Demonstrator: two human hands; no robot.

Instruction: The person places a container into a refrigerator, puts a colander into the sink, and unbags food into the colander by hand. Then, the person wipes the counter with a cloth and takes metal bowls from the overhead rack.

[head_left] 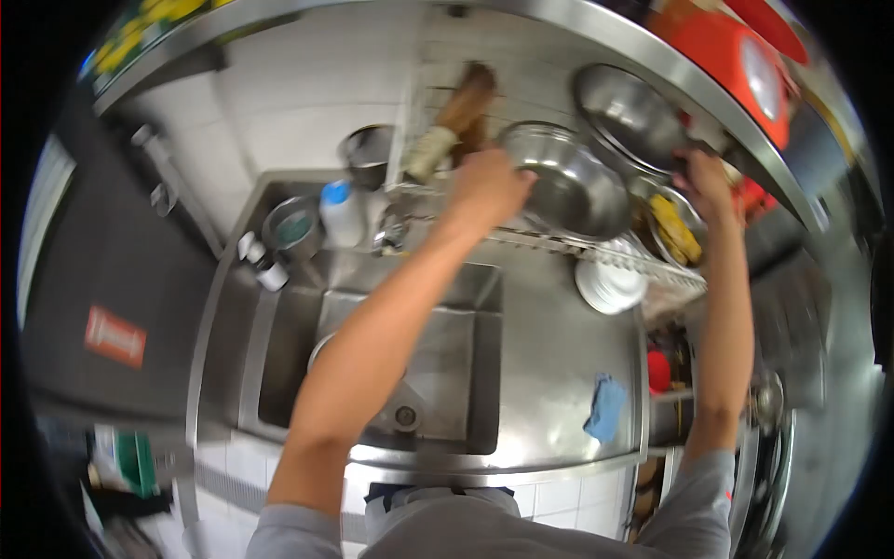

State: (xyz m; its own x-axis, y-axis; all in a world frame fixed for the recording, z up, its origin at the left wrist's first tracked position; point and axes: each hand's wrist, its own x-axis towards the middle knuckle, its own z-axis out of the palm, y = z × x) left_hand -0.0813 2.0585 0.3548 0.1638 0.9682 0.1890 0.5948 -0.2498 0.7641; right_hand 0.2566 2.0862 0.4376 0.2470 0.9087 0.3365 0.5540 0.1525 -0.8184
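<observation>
My left hand (494,193) is closed at the left rim of a wide steel bowl (582,200) on the wire rack (559,244) above the sink counter. On the right, the fingers of my right hand (705,184) are curled at the edge of another steel bowl (633,112), which leans tilted behind the first. Motion blur softens the exact grip of both hands. Beneath my right hand, a steel bowl holds yellow pieces (675,228). Brown and pale cylindrical objects (447,130) stand just behind my left hand, partly hidden by it.
Below is a steel sink (456,345). A blue-capped bottle (342,219), a spray bottle (265,265) and steel containers stand to its left. White plates (610,284) are stacked under the rack, with a blue cloth (605,408) nearer. An overhead shelf edge (652,51) carries a red scale (736,70).
</observation>
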